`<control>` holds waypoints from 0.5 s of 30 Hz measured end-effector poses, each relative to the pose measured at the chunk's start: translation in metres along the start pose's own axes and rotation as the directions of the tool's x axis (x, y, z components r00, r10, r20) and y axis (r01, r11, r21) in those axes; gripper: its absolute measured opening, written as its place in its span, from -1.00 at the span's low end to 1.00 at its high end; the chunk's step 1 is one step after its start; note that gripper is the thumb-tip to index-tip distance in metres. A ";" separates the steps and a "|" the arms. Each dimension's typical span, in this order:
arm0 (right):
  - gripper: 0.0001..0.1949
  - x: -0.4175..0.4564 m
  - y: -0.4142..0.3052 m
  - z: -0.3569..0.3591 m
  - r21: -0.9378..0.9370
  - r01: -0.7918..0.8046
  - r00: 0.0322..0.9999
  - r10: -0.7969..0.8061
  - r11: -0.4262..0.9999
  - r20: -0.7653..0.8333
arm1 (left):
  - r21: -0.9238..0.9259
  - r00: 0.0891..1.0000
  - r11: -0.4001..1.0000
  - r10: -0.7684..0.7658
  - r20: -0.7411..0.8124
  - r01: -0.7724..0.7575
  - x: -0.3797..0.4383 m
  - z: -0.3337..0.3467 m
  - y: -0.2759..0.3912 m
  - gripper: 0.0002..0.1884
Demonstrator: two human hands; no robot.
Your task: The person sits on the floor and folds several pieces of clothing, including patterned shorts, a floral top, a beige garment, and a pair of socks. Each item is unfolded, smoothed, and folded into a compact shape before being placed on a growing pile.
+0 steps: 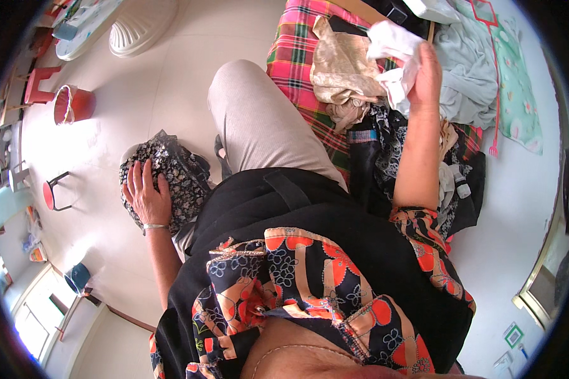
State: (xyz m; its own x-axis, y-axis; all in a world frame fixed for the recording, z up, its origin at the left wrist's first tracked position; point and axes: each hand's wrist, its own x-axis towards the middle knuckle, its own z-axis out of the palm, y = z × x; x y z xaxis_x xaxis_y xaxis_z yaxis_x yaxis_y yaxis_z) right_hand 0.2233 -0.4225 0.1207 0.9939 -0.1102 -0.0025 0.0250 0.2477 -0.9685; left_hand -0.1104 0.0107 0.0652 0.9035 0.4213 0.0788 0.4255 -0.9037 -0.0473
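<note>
My right hand (425, 76) holds a crumpled white cloth (398, 42) above the bed, its fingers closed around one side of it. Under and beside that cloth lies a cream patterned fabric (344, 64) on a plaid sheet (296, 52). My left hand (147, 192) rests palm down, fingers spread, on a dark floral cloth (185, 175) lying over my left thigh or knee. A pile of black and patterned clothes (384, 151) lies partly behind my right forearm.
A pale blue-grey blanket (469, 80), a green floral pillow (519, 90) and a red back scratcher (496, 85) lie by the wall. On the floor stand a red bucket (78, 104), a pink stool (40, 85), a round-topped stool (50, 195) and a blue bucket (78, 278).
</note>
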 end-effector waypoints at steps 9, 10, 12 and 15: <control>-0.95 -0.062 0.026 0.063 0.282 -0.307 0.824 0.105 0.909 0.557 | -0.904 0.948 0.376 0.156 0.276 0.201 0.035 -0.074 0.078 -0.67; -0.96 -0.068 0.030 0.070 0.245 -0.343 0.795 0.142 0.907 0.590 | -0.932 0.905 0.267 0.279 0.320 0.246 0.044 -0.083 0.095 -0.64; -0.95 -0.080 0.036 0.086 0.145 -0.363 0.756 0.200 0.920 0.623 | -0.923 0.806 -0.090 0.522 0.277 0.375 0.057 -0.067 0.124 -0.45; -0.95 -0.093 0.044 0.096 0.069 -0.394 0.692 0.246 0.917 0.679 | -0.657 0.776 -0.467 0.549 0.309 0.592 0.077 -0.041 0.157 -0.56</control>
State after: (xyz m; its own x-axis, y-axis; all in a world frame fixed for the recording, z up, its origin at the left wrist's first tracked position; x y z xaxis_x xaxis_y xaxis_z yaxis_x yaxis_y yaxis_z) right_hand 0.1422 -0.3088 0.1018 0.7670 0.6377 -0.0709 -0.3607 0.3373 -0.8695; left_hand 0.0241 -0.1015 0.1043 0.9511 -0.1458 -0.2722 0.3021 0.6216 0.7227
